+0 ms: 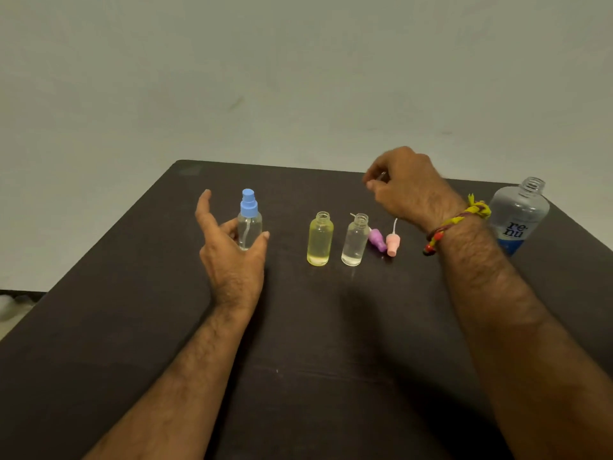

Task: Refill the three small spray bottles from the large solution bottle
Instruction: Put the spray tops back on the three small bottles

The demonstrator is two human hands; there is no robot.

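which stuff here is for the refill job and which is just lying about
For the job:
blue-capped spray bottle
yellow bottle
clear bottle
purple spray top
pink spray top
large solution bottle

Just there:
dark table
thread bracelet on the right wrist

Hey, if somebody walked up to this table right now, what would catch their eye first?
Probably the row of three small bottles mid-table: the blue-capped spray bottle beside the open left hand, then an uncapped yellow bottle and an uncapped clear bottle. Next, the purple spray top and pink spray top lying just right of them. At far right stands the large open solution bottle, behind the right hand raised with curled fingers.
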